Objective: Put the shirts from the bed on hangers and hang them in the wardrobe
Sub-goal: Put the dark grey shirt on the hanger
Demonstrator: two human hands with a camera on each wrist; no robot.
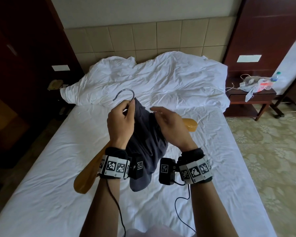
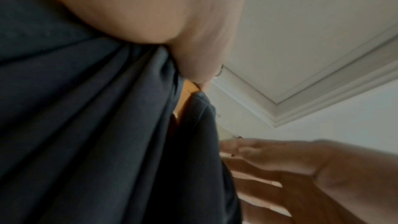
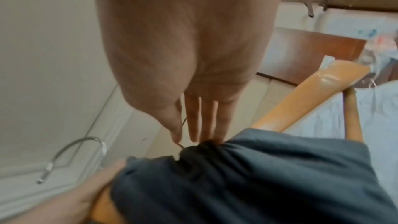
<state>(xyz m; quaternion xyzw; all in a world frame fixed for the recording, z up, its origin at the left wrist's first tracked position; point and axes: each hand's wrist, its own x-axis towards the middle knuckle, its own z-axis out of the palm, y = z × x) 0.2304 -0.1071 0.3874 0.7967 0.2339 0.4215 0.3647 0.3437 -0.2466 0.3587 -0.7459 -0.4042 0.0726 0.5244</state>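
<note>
A wooden hanger [image 1: 190,126] with a metal hook [image 1: 126,91] is held up over the bed, with a dark grey shirt [image 1: 147,142] bunched over its middle and hanging down. My left hand [image 1: 125,106] pinches the hook's neck together with the shirt's gathered top edge. My right hand [image 1: 158,112] is just to the right, fingers straight. In the right wrist view its fingertips [image 3: 200,134] touch the bunched edge of the shirt [image 3: 247,176], beside the hanger's bare arm [image 3: 312,91]. In the left wrist view the shirt [image 2: 96,125] fills the left side.
The white sheet of the bed [image 1: 50,185] lies below, with a crumpled white duvet [image 1: 152,79] at the head. A nightstand [image 1: 253,96] at the right holds a bottle [image 1: 276,76] and plastic bags. A telephone [image 1: 55,84] sits at the left by dark wood panels.
</note>
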